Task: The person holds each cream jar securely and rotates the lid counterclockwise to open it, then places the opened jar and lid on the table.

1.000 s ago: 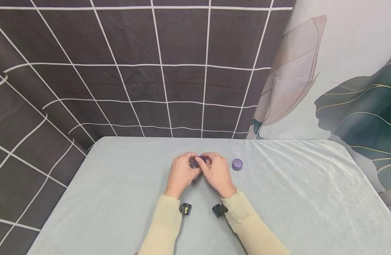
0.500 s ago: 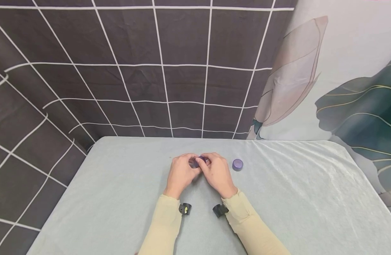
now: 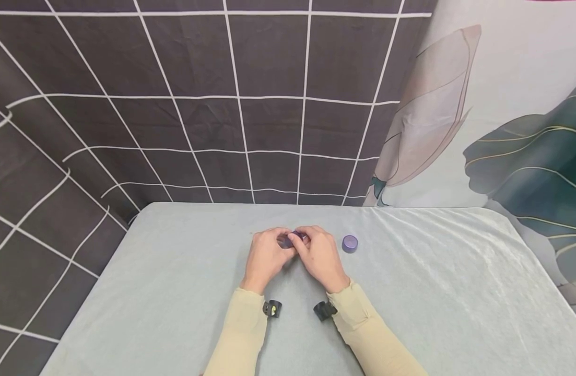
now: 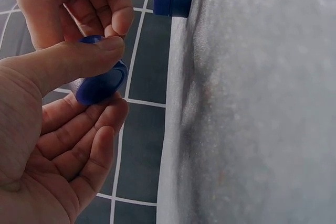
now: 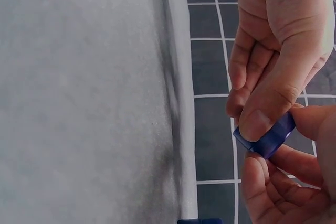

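head view: hands (image 3: 293,256) pinching cap (image 3: 294,238)

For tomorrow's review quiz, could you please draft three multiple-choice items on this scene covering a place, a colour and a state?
1. Where does the loose cap lie?
A. on the table, beside the right hand
B. left of the left hand
C. on a sleeve

2. What colour is the held cap?
A. red
B. purple-blue
C. white

3. How is the held cap kept?
A. flat on the table, untouched
B. under an open palm
C. pinched by fingers of both hands

Answers: 1 A, it sits on the cloth off the right hand's outer side; 2 B, both wrist views show that colour; 3 C, thumbs and fingers of both hands close on it.
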Demonstrator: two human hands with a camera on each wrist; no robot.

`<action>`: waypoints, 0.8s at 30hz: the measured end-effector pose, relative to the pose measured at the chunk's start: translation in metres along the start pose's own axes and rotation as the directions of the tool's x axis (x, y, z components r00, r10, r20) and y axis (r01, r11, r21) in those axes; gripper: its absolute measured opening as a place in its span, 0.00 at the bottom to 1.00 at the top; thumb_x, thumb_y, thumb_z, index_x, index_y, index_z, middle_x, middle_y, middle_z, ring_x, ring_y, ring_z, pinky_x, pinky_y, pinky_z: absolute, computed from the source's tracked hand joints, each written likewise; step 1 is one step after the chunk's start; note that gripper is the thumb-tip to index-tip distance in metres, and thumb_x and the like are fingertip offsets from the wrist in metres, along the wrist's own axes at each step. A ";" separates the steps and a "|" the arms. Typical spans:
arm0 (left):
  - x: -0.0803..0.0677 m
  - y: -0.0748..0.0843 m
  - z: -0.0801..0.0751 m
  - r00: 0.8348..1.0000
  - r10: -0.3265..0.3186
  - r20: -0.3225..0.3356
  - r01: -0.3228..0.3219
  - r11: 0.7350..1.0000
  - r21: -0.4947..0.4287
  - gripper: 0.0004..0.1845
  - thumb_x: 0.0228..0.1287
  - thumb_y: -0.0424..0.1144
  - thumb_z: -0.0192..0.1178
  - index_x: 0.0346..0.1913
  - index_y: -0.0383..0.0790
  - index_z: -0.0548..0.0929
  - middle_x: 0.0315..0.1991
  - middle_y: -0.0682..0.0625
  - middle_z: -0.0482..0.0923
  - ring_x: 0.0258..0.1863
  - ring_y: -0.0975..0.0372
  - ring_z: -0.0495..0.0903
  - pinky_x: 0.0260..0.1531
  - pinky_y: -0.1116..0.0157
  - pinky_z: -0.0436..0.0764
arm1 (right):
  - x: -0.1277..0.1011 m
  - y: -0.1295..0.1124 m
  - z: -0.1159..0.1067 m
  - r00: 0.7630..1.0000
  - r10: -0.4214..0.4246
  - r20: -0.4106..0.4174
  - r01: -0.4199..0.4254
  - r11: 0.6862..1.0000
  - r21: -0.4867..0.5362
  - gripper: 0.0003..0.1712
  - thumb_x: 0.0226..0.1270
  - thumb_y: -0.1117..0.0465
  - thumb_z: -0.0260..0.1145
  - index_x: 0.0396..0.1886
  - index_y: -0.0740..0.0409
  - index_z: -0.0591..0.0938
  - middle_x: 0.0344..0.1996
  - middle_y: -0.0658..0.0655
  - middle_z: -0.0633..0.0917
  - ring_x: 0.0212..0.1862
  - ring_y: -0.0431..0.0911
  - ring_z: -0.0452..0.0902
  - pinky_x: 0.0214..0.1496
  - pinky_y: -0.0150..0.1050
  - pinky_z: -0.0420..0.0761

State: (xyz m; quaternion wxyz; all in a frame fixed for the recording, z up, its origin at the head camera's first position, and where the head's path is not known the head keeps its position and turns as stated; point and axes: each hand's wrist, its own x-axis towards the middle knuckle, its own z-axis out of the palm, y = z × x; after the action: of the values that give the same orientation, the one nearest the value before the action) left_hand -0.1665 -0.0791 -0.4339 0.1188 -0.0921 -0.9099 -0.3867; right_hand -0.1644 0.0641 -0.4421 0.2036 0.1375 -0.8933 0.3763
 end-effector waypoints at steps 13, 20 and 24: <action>0.000 -0.001 -0.001 0.999 -0.030 0.015 0.030 0.999 -0.017 0.15 0.48 0.39 0.76 0.42 0.40 0.90 0.33 0.52 0.88 0.33 0.64 0.86 0.36 0.63 0.83 | 0.000 -0.001 -0.001 1.000 -0.014 0.008 0.014 1.000 -0.004 0.15 0.70 0.54 0.68 0.41 0.63 0.88 0.25 0.52 0.80 0.29 0.43 0.75 0.34 0.42 0.78; 0.000 -0.001 -0.001 0.999 -0.033 0.012 0.034 0.999 -0.011 0.16 0.47 0.38 0.76 0.42 0.40 0.90 0.31 0.53 0.88 0.32 0.65 0.86 0.35 0.63 0.83 | 0.000 -0.001 0.000 1.000 -0.021 0.011 0.021 1.000 -0.008 0.15 0.70 0.55 0.68 0.41 0.64 0.88 0.25 0.52 0.81 0.28 0.43 0.74 0.34 0.42 0.77; 0.000 -0.002 -0.001 0.999 -0.032 0.015 0.033 0.999 -0.013 0.17 0.47 0.38 0.76 0.42 0.40 0.90 0.32 0.52 0.89 0.32 0.64 0.86 0.35 0.63 0.83 | 0.000 -0.001 -0.001 1.000 -0.022 0.019 0.023 1.000 -0.011 0.15 0.71 0.55 0.67 0.42 0.64 0.87 0.26 0.52 0.81 0.28 0.43 0.74 0.33 0.41 0.77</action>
State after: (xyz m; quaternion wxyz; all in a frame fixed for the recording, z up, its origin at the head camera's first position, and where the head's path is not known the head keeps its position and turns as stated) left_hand -0.1670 -0.0812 -0.4343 0.1052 -0.0808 -0.9094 -0.3941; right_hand -0.1640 0.0639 -0.4412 0.2003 0.1499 -0.8957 0.3675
